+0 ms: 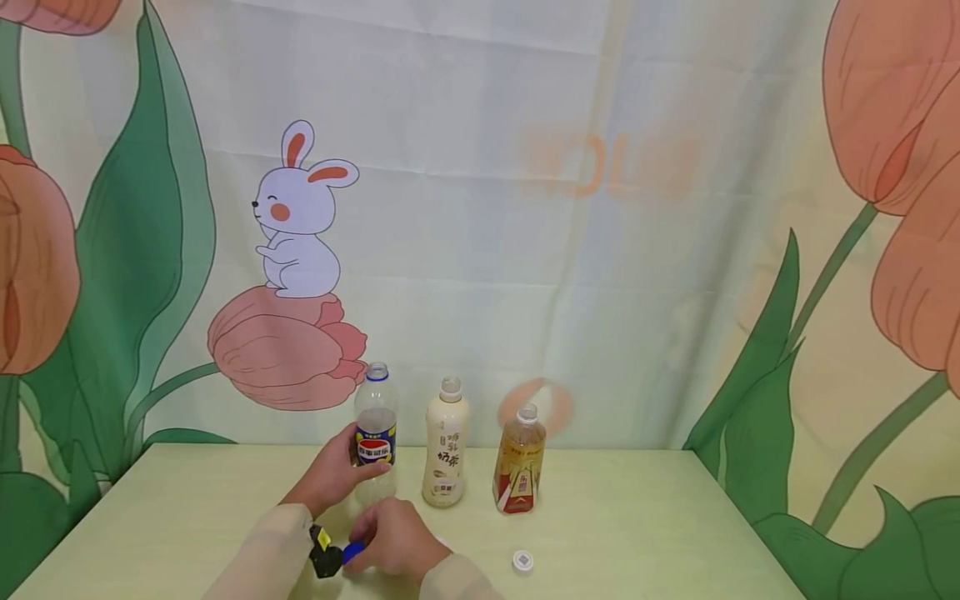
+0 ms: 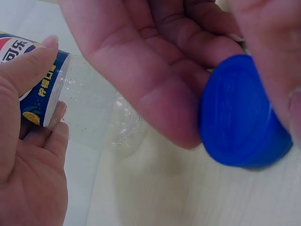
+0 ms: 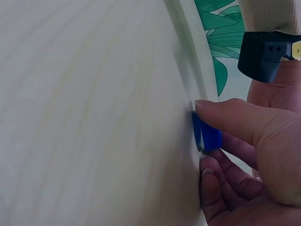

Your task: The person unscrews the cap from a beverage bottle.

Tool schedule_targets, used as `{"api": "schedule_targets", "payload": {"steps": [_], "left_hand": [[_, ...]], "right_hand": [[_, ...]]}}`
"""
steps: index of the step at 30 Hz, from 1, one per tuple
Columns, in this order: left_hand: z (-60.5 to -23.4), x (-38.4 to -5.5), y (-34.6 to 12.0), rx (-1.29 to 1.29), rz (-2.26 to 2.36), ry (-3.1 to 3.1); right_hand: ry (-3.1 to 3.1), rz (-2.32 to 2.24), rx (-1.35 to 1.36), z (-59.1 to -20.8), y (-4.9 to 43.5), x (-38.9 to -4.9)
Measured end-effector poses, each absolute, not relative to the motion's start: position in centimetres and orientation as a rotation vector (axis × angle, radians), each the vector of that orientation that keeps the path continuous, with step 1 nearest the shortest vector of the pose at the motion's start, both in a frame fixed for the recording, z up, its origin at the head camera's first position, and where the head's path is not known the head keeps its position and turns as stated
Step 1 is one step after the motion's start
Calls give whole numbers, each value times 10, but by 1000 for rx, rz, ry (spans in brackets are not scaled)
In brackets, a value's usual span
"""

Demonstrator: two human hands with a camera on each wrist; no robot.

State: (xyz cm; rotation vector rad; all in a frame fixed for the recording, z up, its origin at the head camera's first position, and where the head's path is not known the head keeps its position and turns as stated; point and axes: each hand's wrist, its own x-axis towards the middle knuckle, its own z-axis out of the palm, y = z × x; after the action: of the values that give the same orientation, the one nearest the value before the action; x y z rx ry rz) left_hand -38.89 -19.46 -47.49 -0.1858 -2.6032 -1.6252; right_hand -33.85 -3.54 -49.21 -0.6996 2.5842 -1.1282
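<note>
My left hand (image 1: 335,472) grips a clear plastic cola bottle (image 1: 377,443) with a blue label, standing upright and uncapped on the table (image 1: 615,533). In the left wrist view the thumb lies across the label, and the bottle's clear base (image 2: 124,125) shows below it. Just in front of the bottle, my right hand (image 1: 401,537) pinches a blue bottle cap (image 2: 242,113) between thumb and fingers. From the right wrist view, the cap (image 3: 206,133) is held at the table surface; whether it touches the table I cannot tell.
Right of the cola bottle stand an uncapped cream-coloured milk tea bottle (image 1: 446,450) and an uncapped amber drink bottle (image 1: 520,462). A white cap (image 1: 522,562) lies near the table's front. Behind the table hangs a printed cloth (image 1: 465,208) with a rabbit and tulips.
</note>
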Motion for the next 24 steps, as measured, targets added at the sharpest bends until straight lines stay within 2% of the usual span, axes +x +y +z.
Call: {"api": "schedule_targets", "payload": {"steps": [14, 20, 24], "left_hand": [[-485, -392, -198, -186, -1574, -2660], [-482, -389, -204, -187, -1544, -2665], [-474, -381, -208, -176, -1504, -2672]], "right_hand": [[2624, -1036, -672, -489, -35, -338], [2586, -1129, -647, -473, -23, -335], [2563, -1300, -752, -455, -4, -332]]}}
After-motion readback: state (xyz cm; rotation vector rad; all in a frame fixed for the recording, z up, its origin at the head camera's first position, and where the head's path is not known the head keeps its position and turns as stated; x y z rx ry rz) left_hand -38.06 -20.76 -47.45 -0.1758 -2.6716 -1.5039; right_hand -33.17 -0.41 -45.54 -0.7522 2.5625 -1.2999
